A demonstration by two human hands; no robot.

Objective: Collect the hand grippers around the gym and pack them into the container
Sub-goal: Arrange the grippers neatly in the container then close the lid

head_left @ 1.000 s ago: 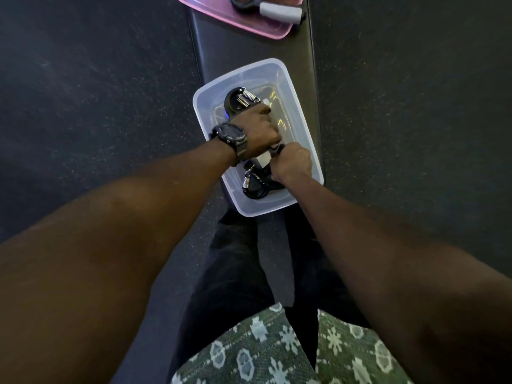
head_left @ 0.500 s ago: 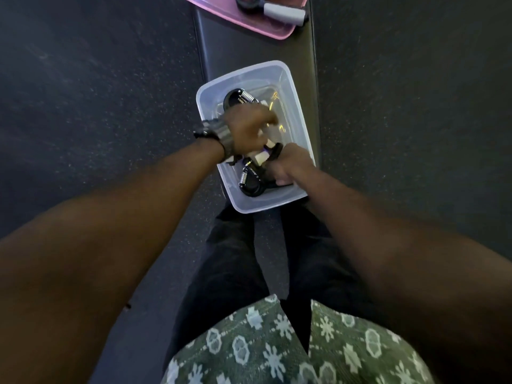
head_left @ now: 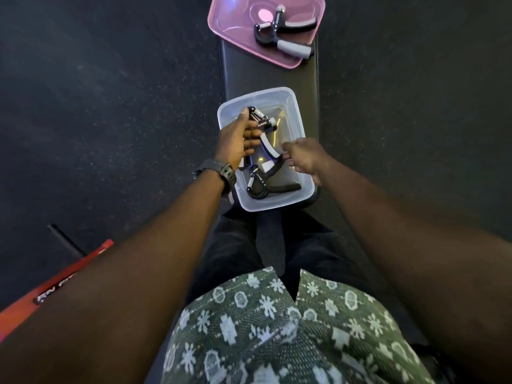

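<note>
A clear plastic container (head_left: 293, 106) sits on a black padded bench in front of me. Inside it, my left hand (head_left: 235, 139) grips the upper hand gripper (head_left: 263, 123), black with a steel spring and a grey handle. A second black hand gripper (head_left: 266, 184) lies at the near end of the container. My right hand (head_left: 304, 159) is over the container's right side, fingers curled and pinching the tip of that second gripper's handle. A third hand gripper (head_left: 282, 31), black and grey, lies on the pink lid at the bench's far end.
The pink lid (head_left: 235, 20) rests flat on the bench (head_left: 249, 73) beyond the container. Dark rubber gym floor lies on both sides. A red bar (head_left: 55, 284) of gym equipment crosses the lower left. My legs straddle the bench.
My left hand has shifted to the container's left and turned, lifting the upper gripper into view. My right hand has drawn back to the right. The camera view has tilted, showing more of the lid.
</note>
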